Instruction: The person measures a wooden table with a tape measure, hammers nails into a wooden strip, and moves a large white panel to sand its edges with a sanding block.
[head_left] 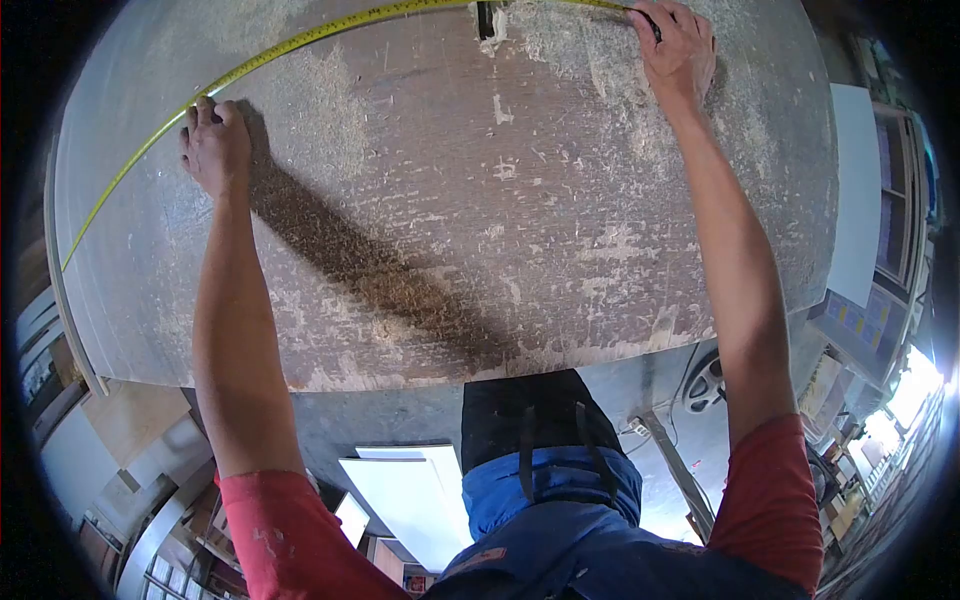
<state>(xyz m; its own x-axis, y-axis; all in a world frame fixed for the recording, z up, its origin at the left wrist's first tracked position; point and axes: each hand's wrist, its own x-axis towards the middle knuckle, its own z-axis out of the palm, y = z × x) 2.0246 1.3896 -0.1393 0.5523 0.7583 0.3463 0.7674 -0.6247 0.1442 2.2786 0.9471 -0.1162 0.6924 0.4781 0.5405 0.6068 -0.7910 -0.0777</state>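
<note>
We view a large, worn wooden surface [450, 150] with a yellow measuring tape [300, 40] laid out across its far part. The tape runs in a curve in this wide view, from the left edge of the surface, past the left hand, to the right hand on the far right.

Left hand [217, 145]: we position it at the far left, just on the near side of the tape. The fingers are curled, with the fingertips against the tape; we cannot tell whether they pinch it or only press on it.

Right hand [680, 50]: we position it at the far right, at the end of the visible tape run. The fingers are closed on a small dark piece [655, 27] at that end. The hand covers most of this piece, so we cannot identify it.

Between the hands, we note a dark slot [486, 20] in the surface, with the tape passing at its far end. Pale sawdust [335, 100] is scattered over the surface, and a browner patch of shavings [400, 295] lies in the shadow toward the near edge.

Both forearms extend from red sleeves. Below the near edge, we see blue and black clothing, white panels [410, 490] to the left and a spoked wheel [704, 384] to the right.
</note>
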